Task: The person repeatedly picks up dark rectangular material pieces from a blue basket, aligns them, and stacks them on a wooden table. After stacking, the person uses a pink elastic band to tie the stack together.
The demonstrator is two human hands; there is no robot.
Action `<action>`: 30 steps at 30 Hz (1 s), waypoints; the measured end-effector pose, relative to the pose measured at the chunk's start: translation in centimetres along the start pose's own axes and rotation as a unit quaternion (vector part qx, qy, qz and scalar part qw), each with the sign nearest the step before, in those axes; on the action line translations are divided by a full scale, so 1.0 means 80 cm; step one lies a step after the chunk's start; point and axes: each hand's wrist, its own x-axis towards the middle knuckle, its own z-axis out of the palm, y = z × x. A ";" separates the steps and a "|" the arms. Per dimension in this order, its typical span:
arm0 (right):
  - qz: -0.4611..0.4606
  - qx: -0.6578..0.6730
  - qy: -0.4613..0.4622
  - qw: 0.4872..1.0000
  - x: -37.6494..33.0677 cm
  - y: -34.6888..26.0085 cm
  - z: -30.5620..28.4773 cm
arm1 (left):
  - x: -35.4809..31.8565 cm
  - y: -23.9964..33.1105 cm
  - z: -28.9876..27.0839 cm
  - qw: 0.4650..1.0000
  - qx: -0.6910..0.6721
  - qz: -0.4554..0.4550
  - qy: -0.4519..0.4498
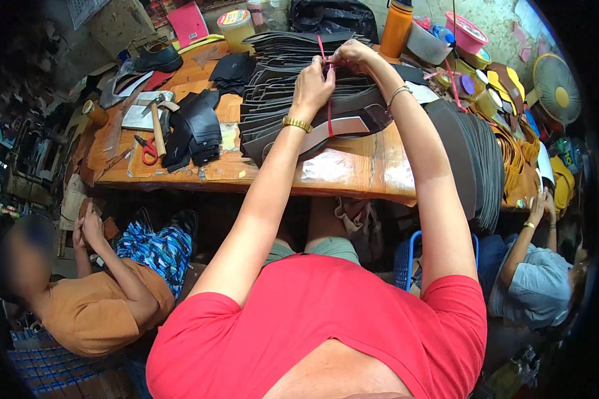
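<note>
A large bundle of dark brown, flat leather-like pieces [273, 100] lies on the wooden table in front of me, stacked in overlapping rows. Around it runs a thin red tie [330, 123]. My left hand [313, 85] and my right hand [354, 56] meet over the top of the bundle, fingers closed and pinching the tie where its ends come together. Whether a knot sits between the fingertips is too small to tell. A pale, shiny strip [349, 126] shows on the bundle's near side.
Left on the table [233, 174] are a hammer [158, 126], red-handled scissors [146, 150], black pieces [196, 130] and a dark shoe [158, 57]. An orange bottle [397, 30] stands behind. Grey-edged sheets [462, 156] overhang at right. Two people sit at either side; a blue basket [406, 259] stands below.
</note>
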 end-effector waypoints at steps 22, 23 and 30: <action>-0.344 -0.458 0.313 0.757 -0.017 -0.003 -0.021 | -0.037 -0.003 -0.008 0.980 -0.194 0.018 0.037; -0.230 -0.399 0.193 0.867 -0.014 0.004 -0.028 | -0.040 0.000 -0.014 0.978 -0.206 0.025 0.022; -0.263 -0.332 0.152 0.893 -0.114 0.026 -0.013 | -0.067 0.018 -0.069 0.959 -0.260 0.000 -0.113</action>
